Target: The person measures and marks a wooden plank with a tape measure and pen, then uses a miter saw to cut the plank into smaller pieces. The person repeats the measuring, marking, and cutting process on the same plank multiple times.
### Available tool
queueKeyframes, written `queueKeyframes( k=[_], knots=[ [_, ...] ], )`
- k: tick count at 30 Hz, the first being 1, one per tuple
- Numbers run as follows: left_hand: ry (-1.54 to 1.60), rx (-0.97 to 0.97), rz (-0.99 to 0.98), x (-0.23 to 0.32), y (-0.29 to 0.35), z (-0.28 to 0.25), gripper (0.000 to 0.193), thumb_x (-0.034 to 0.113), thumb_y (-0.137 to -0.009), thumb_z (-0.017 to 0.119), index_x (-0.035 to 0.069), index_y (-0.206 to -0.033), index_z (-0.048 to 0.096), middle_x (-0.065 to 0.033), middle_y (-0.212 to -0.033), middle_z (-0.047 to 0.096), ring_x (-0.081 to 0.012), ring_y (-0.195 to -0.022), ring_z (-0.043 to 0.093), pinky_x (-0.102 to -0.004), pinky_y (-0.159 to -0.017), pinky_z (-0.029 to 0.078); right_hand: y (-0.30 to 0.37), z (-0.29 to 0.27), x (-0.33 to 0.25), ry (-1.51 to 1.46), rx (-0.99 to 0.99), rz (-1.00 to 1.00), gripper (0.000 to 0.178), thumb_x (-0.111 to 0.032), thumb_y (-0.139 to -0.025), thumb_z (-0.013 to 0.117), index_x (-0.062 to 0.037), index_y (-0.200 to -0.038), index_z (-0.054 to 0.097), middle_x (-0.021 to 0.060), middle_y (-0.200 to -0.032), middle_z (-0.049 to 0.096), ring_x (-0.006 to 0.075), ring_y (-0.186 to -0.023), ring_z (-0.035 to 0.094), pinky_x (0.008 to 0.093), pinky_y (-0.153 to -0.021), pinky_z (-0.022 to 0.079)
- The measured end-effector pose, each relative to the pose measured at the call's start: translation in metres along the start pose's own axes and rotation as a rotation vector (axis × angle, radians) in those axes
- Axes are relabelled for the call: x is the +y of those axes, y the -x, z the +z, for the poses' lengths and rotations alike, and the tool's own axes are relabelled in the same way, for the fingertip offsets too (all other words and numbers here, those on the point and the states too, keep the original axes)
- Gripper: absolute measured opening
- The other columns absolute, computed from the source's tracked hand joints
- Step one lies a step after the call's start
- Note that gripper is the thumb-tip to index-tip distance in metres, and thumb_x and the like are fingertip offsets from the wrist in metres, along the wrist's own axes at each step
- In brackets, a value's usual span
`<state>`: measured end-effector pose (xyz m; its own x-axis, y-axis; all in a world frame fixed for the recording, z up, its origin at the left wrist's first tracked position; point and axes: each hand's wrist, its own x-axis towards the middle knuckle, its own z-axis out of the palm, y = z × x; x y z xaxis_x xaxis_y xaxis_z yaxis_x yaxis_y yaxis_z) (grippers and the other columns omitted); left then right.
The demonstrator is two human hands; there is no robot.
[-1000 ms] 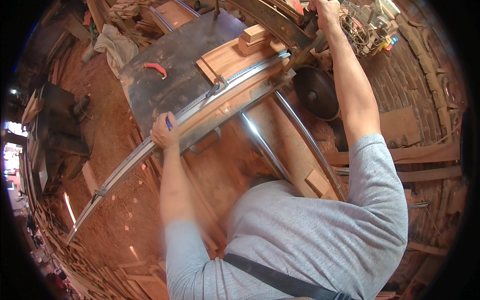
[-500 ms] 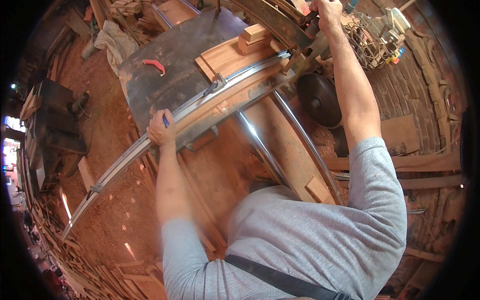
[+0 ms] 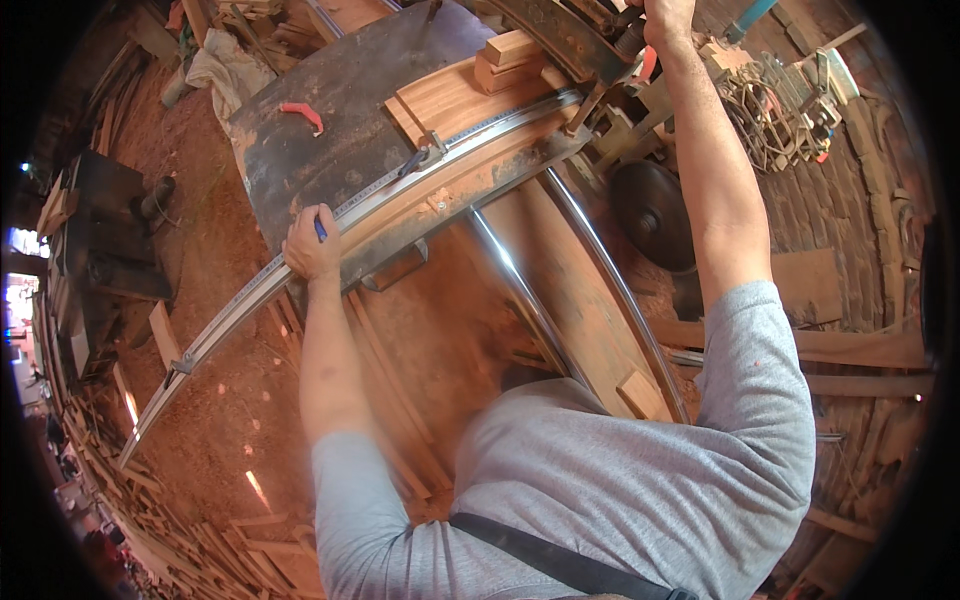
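Note:
My left hand (image 3: 312, 243) is closed over a long aluminium fence with a measuring scale (image 3: 236, 308), near the left corner of a dark metal machine table (image 3: 300, 170). A small blue piece (image 3: 321, 229) shows at its fingers; whether it is a pen or a lever I cannot tell. At the top edge, my right hand (image 3: 668, 20) is closed on a dark handle (image 3: 630, 38) of the machine, its fingers partly cut off. Between the hands, a flip stop (image 3: 430, 150) sits on the fence. Behind the fence lies a reddish wooden board (image 3: 440, 98) with small wood blocks (image 3: 508, 62) stacked on it.
A red curved plastic piece (image 3: 304, 115) lies on the metal table. Two shiny rails (image 3: 520, 285) run below it toward me. A dark round disc (image 3: 652, 215) stands at right, beyond it a tangle of wire (image 3: 770, 115). Sawdust and wood strips (image 3: 215, 545) cover the left floor.
The view has turned slightly. My right hand sits a little farther right and up, and a red part now shows beside it. My left hand keeps its grip on the fence.

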<state>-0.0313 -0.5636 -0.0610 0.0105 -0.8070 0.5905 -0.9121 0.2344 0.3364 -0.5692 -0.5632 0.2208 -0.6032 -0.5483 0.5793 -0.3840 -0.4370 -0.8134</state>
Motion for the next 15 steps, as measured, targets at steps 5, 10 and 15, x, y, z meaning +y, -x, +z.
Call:
queueKeyframes(
  k=[5, 10, 15],
  knots=[
    [0.013, 0.006, -0.031, -0.002, -0.001, -0.001, 0.018, 0.036, -0.092, 0.069, 0.020, -0.093, 0.075, -0.0063, -0.089, 0.075, -0.0314, -0.085, 0.071, -0.0452, -0.076, 0.053, 0.009, -0.002, -0.013, 0.119, -0.026, -0.042, 0.030, -0.032, -0.099, 0.067, -0.0106, -0.081, 0.056, 0.0004, -0.059, 0.054, 0.0124, -0.050, 0.048, 0.0316, -0.047, 0.037],
    [0.030, -0.016, -0.043, 0.001, -0.001, -0.002, 0.019, 0.036, -0.094, 0.065, 0.019, -0.093, 0.074, -0.0033, -0.092, 0.075, -0.0291, -0.088, 0.070, -0.0441, -0.080, 0.050, 0.016, -0.006, -0.020, 0.085, 0.022, -0.033, 0.028, -0.032, -0.099, 0.068, -0.0091, -0.086, 0.058, 0.0006, -0.059, 0.054, 0.0126, -0.050, 0.049, 0.0307, -0.047, 0.039],
    [0.008, -0.001, -0.073, 0.003, 0.001, -0.006, 0.021, 0.037, -0.094, 0.066, 0.018, -0.092, 0.074, -0.0074, -0.088, 0.074, -0.0315, -0.087, 0.070, -0.0452, -0.080, 0.050, 0.013, -0.005, -0.010, -0.016, 0.049, 0.007, 0.021, -0.025, -0.097, 0.068, -0.0085, -0.088, 0.059, 0.0001, -0.061, 0.053, 0.0120, -0.051, 0.049, 0.0313, -0.048, 0.040]
  ],
)
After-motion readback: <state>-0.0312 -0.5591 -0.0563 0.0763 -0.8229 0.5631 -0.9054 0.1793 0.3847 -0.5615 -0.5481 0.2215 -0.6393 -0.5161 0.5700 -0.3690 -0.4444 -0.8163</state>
